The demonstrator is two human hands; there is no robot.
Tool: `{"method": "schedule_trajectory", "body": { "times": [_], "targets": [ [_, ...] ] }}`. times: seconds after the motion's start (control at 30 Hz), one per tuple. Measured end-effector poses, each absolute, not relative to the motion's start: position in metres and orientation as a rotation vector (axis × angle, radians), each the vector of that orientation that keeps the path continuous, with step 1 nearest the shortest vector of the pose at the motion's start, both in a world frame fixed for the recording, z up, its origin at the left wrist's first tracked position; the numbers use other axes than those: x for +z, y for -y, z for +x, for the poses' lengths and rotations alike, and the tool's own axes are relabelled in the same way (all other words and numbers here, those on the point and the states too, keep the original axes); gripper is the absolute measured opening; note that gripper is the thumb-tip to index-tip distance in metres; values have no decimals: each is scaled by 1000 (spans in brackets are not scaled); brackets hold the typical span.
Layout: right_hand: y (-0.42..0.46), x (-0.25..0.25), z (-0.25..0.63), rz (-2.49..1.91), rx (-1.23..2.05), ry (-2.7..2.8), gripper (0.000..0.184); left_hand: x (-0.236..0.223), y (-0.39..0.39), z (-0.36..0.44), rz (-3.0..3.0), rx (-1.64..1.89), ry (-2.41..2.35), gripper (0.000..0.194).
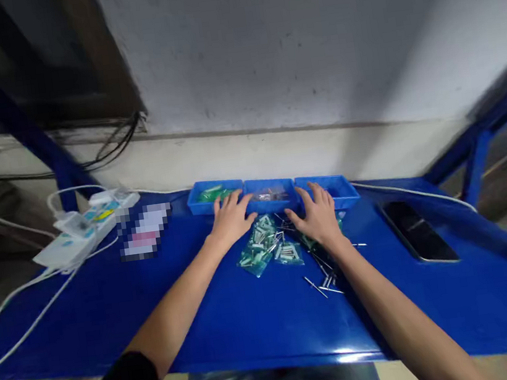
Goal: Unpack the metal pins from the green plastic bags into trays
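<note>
My left hand (231, 221) is at the front edge of the left blue bin (197, 207), its fingers spread. Green pieces (214, 193) lie in that bin. My right hand (316, 214), fingers also apart, reaches to the front of the right blue bin (345, 198), whose inside is partly hidden. Between them stands the middle blue bin (278, 204) with small reddish-brown parts in it. Under and between my hands lie clear bags of small pale parts (258, 245) and a smaller bag (288, 252). Loose metal rivets or pins (325, 277) are scattered by my right wrist.
A dark phone (420, 233) lies on the right of the blue table (234, 323). On the left are a white power strip (86, 231) with cables and a blurred-out card (147, 230). A wall (286, 154) stands behind, with blue frame posts at both sides.
</note>
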State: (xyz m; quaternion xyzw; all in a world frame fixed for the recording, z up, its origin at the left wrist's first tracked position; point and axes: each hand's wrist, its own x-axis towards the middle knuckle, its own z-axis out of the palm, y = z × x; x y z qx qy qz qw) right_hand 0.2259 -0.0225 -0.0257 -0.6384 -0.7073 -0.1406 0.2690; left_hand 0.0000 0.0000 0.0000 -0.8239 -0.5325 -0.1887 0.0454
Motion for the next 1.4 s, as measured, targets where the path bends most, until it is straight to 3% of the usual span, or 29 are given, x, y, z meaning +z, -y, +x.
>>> {"method": "schedule_trajectory", "body": {
  "times": [0.1,0.23,0.47,0.63,0.73,0.83,1.13,1.33,1.4],
  "targets": [
    [21,-33,225,-1682,-324,1970,50,-2,0,0,-2487,-595,1641,29],
    [19,-34,226,-1631,-284,2024,43,-3,2,-4,-2468,-640,1644,24],
    [19,-26,224,-1539,-307,1987,53,9,39,-2,-2458,-761,1611,35],
    [42,-4,211,-1430,-315,1953,37,18,72,-20,-2745,-321,1868,48],
    [66,9,193,-1413,-48,2103,29,19,74,-32,-2891,-55,1934,37],
    [86,14,171,-1372,299,2243,29,14,69,-35,-2931,-49,1970,24],
    [96,4,153,-1273,871,2029,42,-5,51,-35,-3004,-503,1983,15],
    [90,8,152,-1109,1370,1242,36,18,58,-26,-2807,-1356,1574,18],
    [89,9,153,-1029,1461,1067,35,23,64,-20,-2819,-1477,1387,20]
  ]
}}
